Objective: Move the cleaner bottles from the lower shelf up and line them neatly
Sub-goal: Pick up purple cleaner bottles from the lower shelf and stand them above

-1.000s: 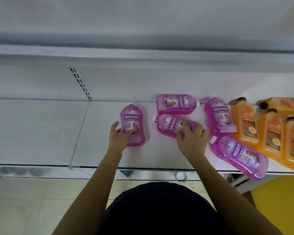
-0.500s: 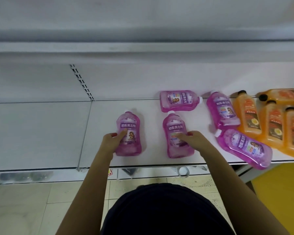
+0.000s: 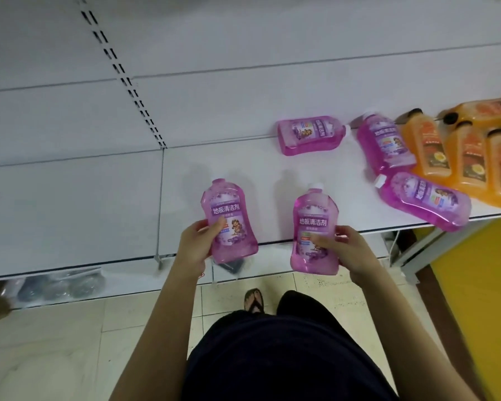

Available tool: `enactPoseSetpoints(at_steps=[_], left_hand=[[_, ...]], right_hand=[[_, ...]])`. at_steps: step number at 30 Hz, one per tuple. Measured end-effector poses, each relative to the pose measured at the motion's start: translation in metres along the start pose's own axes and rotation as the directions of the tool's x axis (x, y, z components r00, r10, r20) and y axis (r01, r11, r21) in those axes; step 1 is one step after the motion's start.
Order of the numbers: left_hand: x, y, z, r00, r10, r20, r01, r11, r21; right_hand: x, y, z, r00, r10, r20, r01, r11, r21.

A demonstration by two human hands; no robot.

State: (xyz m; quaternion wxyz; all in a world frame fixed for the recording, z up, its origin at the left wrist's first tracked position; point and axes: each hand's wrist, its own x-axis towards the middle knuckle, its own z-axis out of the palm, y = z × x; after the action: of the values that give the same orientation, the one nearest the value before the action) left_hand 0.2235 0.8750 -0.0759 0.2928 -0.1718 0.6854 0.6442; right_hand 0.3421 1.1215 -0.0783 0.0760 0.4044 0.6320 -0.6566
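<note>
Cleaner bottle (image 3: 229, 209) is clasped by the curled left grip (image 3: 194, 247) and a second bottle (image 3: 314, 218) by the curled right grip (image 3: 350, 253), both at the shelf (image 3: 70, 198) front edge.

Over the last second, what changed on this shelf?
The right grip straightened the right bottle, cap away; the left grip holds the left bottle. Both came back over the front edge of the shelf. Three other purple bottles and the orange bottles stayed put.

On the white shelf (image 3: 70, 204) before me, the back purple bottle (image 3: 310, 136) lies crosswise; the middle purple bottle (image 3: 385, 146) lies against the orange bottles (image 3: 469, 157). The front purple bottle (image 3: 425, 201) juts over the shelf's edge; all lie flat.
</note>
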Motion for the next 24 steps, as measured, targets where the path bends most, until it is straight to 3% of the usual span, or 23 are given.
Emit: enactPoseSetpoints(at_steps=[6,11,19,24], left_hand=[[-0.035,-0.002,-0.015,0.982,0.185,-0.025,-0.187,0.978,-0.09],[-0.091,0.011,-0.019,0.914,0.404,-0.032,-0.405,0.906,-0.121],[-0.21,0.013,-0.021,0.738,0.672,-0.061,-0.671,0.721,-0.175],[-0.27,0.042,-0.025,0.586,0.805,-0.088,-0.801,0.56,-0.212]], right_hand=[[-0.038,0.012,-0.015,0.978,-0.21,0.013,0.209,0.975,0.078],[-0.081,0.007,-0.03,0.924,-0.38,0.045,0.372,0.921,0.118],[-0.181,-0.011,-0.06,0.802,-0.593,0.076,0.56,0.79,0.251],[-0.233,-0.048,-0.067,0.677,-0.731,0.088,0.689,0.671,0.275]])
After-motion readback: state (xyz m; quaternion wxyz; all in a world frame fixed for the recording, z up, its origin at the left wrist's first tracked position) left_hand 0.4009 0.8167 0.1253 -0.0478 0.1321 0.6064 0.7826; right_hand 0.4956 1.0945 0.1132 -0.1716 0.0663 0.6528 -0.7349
